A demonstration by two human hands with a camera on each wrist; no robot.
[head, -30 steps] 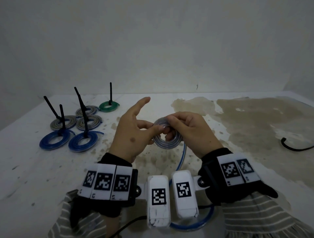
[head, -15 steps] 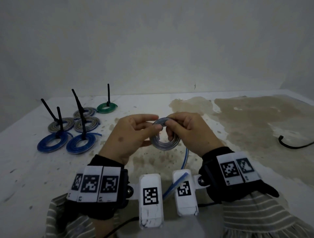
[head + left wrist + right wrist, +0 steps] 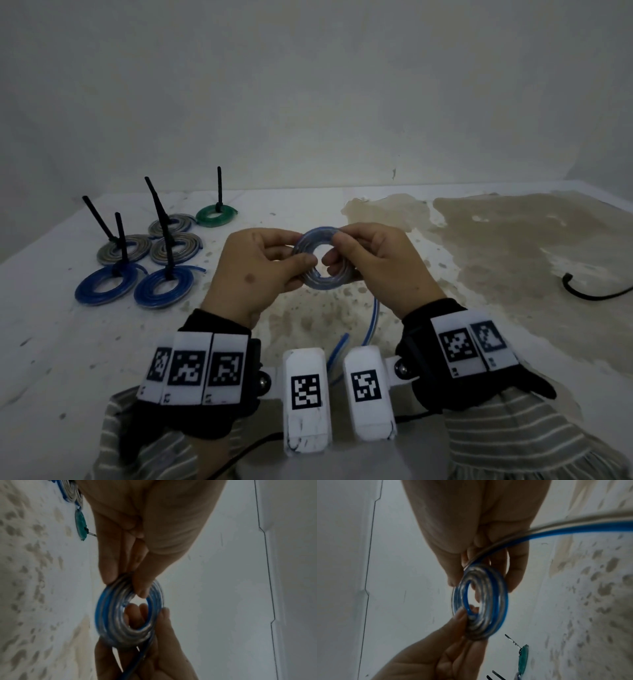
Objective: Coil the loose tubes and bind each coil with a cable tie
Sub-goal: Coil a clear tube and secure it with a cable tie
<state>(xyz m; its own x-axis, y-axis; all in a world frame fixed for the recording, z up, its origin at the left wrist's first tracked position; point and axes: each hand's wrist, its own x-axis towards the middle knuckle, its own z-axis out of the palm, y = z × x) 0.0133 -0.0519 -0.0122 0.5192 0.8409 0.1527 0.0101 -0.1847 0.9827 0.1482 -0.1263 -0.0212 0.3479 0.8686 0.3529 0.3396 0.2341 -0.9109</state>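
Lowered, both thumbs close above stained white table [image 3: 479, 246].

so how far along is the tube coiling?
Done: six tied coils sit at the table's left, each with a black cable tie. In hand: a seventh, blue-and-clear coil, pinched by the left hand and right hand. Left: its loose tail hangs toward the table, so winding isn't finished, and it has no tie yet.
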